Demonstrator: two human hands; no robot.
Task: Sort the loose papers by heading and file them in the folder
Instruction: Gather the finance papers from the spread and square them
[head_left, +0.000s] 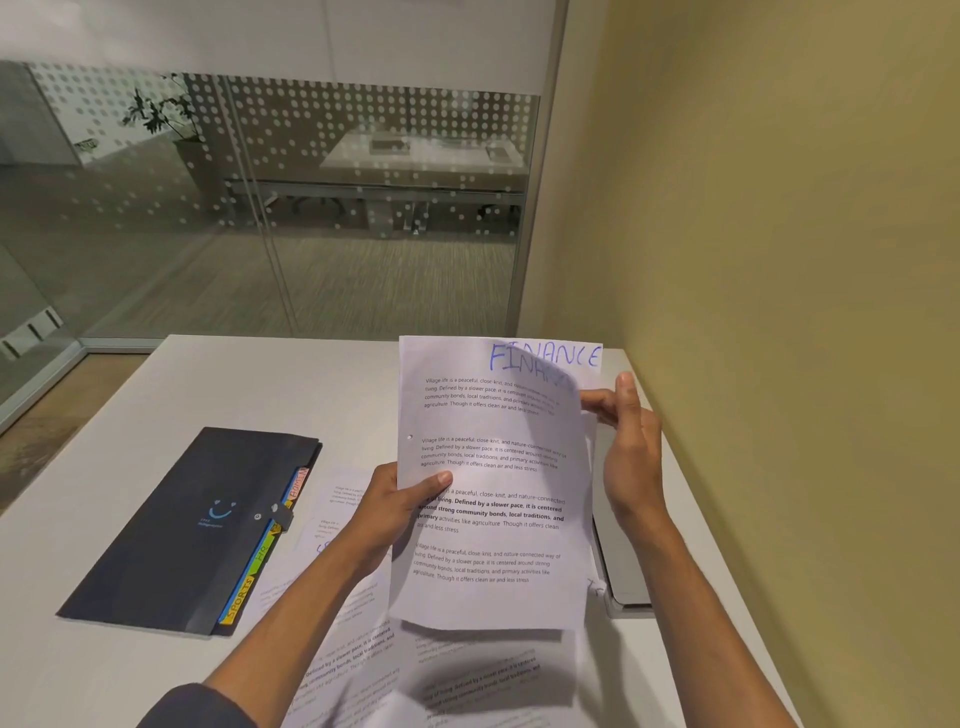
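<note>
Head view: both hands' grip holds FINANCE papers (493, 499) upright by side edges, folder (192, 530) lying left.

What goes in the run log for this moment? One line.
left hand: grips sheets | right hand: peels FINANCE page | folder: closed

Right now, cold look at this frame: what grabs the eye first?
The held sheets at centre right, raised off the white table: the left hand grips their left edge while the right hand peels the front page's top corner, baring a blue handwritten FINANCE heading on the sheet behind. Next, the dark folder lying closed at left, with coloured tabs along its right edge.
</note>
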